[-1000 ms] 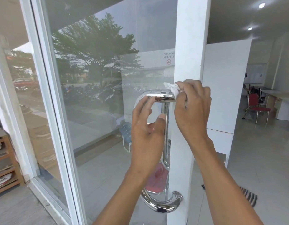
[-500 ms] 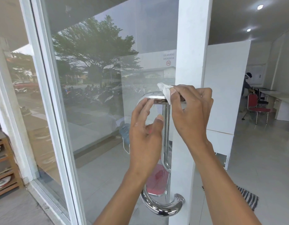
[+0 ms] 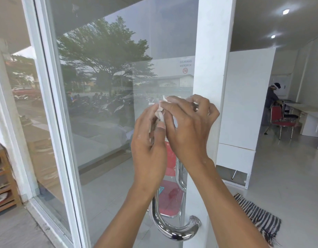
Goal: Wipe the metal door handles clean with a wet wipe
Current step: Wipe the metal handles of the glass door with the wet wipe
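A polished chrome door handle (image 3: 174,230) curves out from the white door frame (image 3: 212,72); only its lower bend and part of its upright bar show, the top is hidden behind my hands. A white wet wipe (image 3: 160,111) is bunched between both hands at the handle's top. My right hand (image 3: 188,127) pinches the wipe with thumb and fingers. My left hand (image 3: 149,145) is raised beside it, its fingertips and thumb closed on the wipe's lower part.
The glass door pane (image 3: 104,122) mirrors a tree and parked motorbikes. A wooden rack (image 3: 2,178) stands at far left. Inside, a striped mat (image 3: 258,219) lies on the floor, a person (image 3: 271,106) stands by red chairs (image 3: 281,120) and white partitions.
My right hand slid left off the handle's top bar with the wipe. My left hand rose to meet it and took hold of the wipe too.
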Available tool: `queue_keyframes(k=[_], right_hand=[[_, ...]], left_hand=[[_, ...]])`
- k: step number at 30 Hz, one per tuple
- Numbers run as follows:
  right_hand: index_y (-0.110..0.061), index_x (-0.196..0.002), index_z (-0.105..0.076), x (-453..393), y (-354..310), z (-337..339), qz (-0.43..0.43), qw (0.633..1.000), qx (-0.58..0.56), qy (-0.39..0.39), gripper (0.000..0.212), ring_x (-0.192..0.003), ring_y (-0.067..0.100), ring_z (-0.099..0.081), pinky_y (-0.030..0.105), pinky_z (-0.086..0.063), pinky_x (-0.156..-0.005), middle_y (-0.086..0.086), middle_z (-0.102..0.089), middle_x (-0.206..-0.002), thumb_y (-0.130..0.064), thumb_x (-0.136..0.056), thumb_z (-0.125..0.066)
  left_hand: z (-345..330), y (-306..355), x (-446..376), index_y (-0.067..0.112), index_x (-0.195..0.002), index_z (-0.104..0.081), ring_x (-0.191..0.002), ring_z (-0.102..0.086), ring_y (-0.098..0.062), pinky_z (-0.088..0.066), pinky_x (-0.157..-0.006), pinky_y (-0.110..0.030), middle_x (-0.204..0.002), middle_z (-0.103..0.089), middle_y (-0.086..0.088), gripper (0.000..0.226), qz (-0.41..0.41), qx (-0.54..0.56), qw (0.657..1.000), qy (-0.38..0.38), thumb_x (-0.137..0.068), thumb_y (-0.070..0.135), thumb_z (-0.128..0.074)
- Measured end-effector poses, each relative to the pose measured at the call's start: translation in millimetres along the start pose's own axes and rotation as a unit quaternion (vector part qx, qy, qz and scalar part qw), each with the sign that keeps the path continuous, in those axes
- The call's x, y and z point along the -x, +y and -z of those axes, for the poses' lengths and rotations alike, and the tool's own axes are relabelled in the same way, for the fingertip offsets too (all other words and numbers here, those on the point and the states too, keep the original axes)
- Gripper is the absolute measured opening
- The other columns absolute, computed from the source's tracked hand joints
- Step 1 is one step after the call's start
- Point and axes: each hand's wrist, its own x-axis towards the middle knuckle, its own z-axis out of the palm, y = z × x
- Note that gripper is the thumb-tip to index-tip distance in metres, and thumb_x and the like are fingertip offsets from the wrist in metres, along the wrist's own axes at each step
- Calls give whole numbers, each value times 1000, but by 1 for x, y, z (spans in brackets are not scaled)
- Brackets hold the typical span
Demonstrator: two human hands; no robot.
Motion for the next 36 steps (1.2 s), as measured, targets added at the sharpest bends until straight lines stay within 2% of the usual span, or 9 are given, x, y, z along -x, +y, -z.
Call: queue_keyframes(k=[5,12,17,20,22,25,28,32,36], right_hand=[[-31,-100,-76,2,5,0,-34,997,-73,15,17,-109,19,-55,43,-32,-101,-21,-72,-111,-22,-90,-67],[-20,-108,-65,8,15,7,-170,941,-278,94,24,-108,14,-59,51,-46,-96,-18,-64,-110,-9,-88,-57],[-14,-107,-66,16,26,3,-211,936,-264,101,22,-110,13,-52,40,-45,-96,-6,-64,-114,-5,-89,-59],[-18,-111,-64,20,31,3,-230,923,-289,112,22,-110,12,-54,25,-43,-91,-6,-65,-115,-10,-91,-58],[-21,-114,-61,21,33,3,-243,912,-304,128,24,-111,18,-56,29,-46,-90,-3,-66,-116,-12,-92,-56],[-24,-118,-57,25,30,1,-249,910,-304,134,29,-115,21,-55,42,-47,-93,-3,-64,-120,-12,-92,-54],[-24,-118,-57,26,27,0,-245,908,-312,136,30,-116,20,-55,39,-48,-91,-5,-63,-123,-11,-91,-54],[-20,-114,-60,28,32,4,-246,898,-339,134,28,-117,21,-59,30,-46,-90,-5,-66,-123,-6,-90,-53],[-16,-111,-61,30,35,4,-254,890,-354,135,24,-113,22,-61,39,-48,-95,3,-67,-119,-6,-92,-52]], left_hand=[[-4,-2,-17,25,-141,-52,-138,-39,-10,-30,-116,-37,-147,-49,7,43,-71,-148,986,-39,-102,9,-44],[-7,-6,-44,24,-140,-53,-133,-45,-13,-34,-113,-42,-140,-54,9,39,-43,-178,976,-116,-105,19,-38],[-18,6,-63,24,-110,-64,-109,-54,-14,-39,-103,-47,-112,-62,7,37,-12,-207,965,-161,-105,32,-28],[-29,14,-75,18,-86,-55,-90,-53,-23,-39,-97,-54,-85,-57,5,39,-9,-284,935,-210,-100,34,-23],[-36,17,-76,22,-80,-47,-86,-47,-23,-37,-97,-58,-78,-48,9,35,-54,-350,905,-238,-98,36,-20],[-38,13,-68,30,-104,-57,-103,-48,-21,-29,-104,-59,-95,-50,13,37,-117,-383,882,-247,-105,39,-22],[-30,10,-60,38,-131,-56,-124,-43,-15,-23,-109,-58,-121,-58,17,38,-151,-353,893,-235,-107,40,-27],[-28,10,-57,39,-135,-55,-132,-40,-15,-18,-112,-63,-129,-57,16,38,-162,-357,893,-220,-106,41,-31],[-42,17,-58,41,-136,-52,-138,-34,-16,-4,-112,-69,-135,-54,16,37,-166,-406,865,-243,-107,40,-30]])
